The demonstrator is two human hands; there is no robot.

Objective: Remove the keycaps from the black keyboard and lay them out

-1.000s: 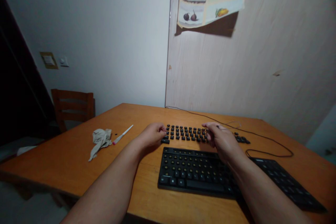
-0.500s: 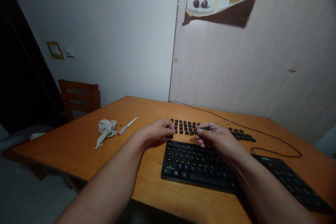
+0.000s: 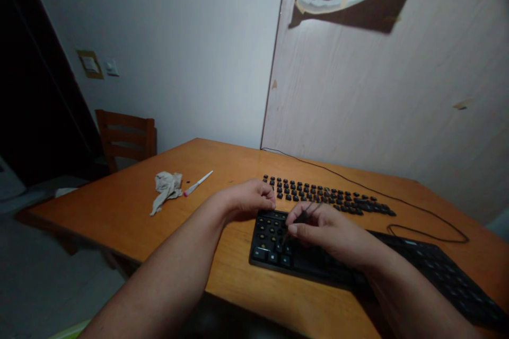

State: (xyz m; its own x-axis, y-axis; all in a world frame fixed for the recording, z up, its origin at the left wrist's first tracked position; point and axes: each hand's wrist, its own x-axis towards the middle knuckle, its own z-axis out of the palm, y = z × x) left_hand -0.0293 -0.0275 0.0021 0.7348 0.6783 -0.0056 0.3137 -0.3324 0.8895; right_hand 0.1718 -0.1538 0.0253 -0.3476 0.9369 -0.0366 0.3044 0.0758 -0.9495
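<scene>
A black keyboard (image 3: pixel 302 270) lies at the table's front, its lower-left keys on and many upper-left positions bare, with small yellowish stems showing. My right hand (image 3: pixel 318 225) is closed around a dark keycap puller (image 3: pixel 303 217) with thin wires, its tip down at the keyboard's left part. The palm and fingers hide the keys beneath. Just behind the keyboard's top-left corner, my left hand (image 3: pixel 254 197) is pinched closed; whatever lies between its fingertips is hidden. Loose black keycaps (image 3: pixel 306 190) stand in rows on the table behind both hands.
A crumpled cloth (image 3: pixel 169 185) and a white brush-like stick with a pink end (image 3: pixel 199 183) lie to the left, a small dark piece between them. The black cable (image 3: pixel 330 169) runs along the back and loops at right. Behind the table stands a wooden chair (image 3: pixel 127 137).
My right hand has brought the puller from the loose keycap rows toward me, down onto the keyboard's left part. My left hand stays pinched near the corner. The view has shifted slightly.
</scene>
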